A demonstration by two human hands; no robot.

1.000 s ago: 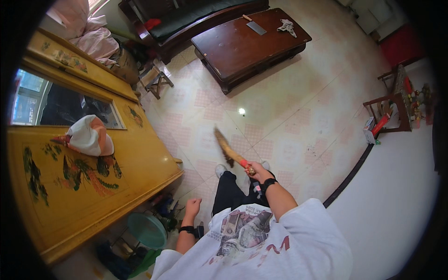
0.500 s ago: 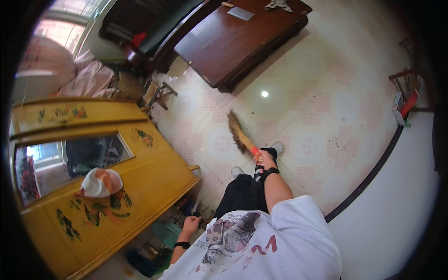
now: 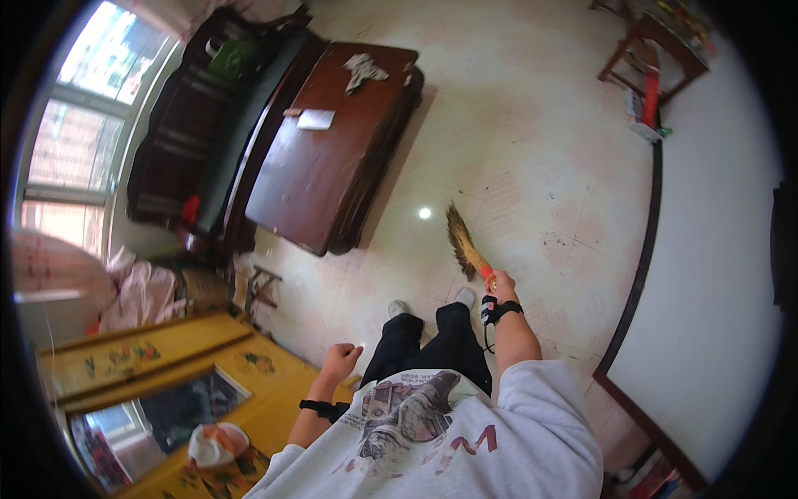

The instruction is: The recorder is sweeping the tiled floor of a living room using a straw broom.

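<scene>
A straw hand broom [image 3: 470, 254] with dark bristles and a red band reaches down over the tiled floor ahead of me. My right hand [image 3: 501, 285] is closed round its handle, and the bristles point away from me. Beside my left hip my left hand [image 3: 341, 362] hangs in a loose fist, with nothing showing in it. Dark specks of dirt [image 3: 573, 243] lie on the tiles to the right of the broom. Whether the bristles touch the floor I cannot tell.
Ahead left stands a dark wooden low table [image 3: 307, 179] beside a wooden bench [image 3: 187, 125]. A yellow painted cabinet [image 3: 283, 353] with a cap [image 3: 218, 445] on it is at lower left. A small stool [image 3: 264, 285] stands past it. A white wall [image 3: 706, 274] borders the right.
My view has turned rightward and the cabinet has dropped toward the lower left. The broom and my right hand have shifted right. My left hand has risen and come forward.
</scene>
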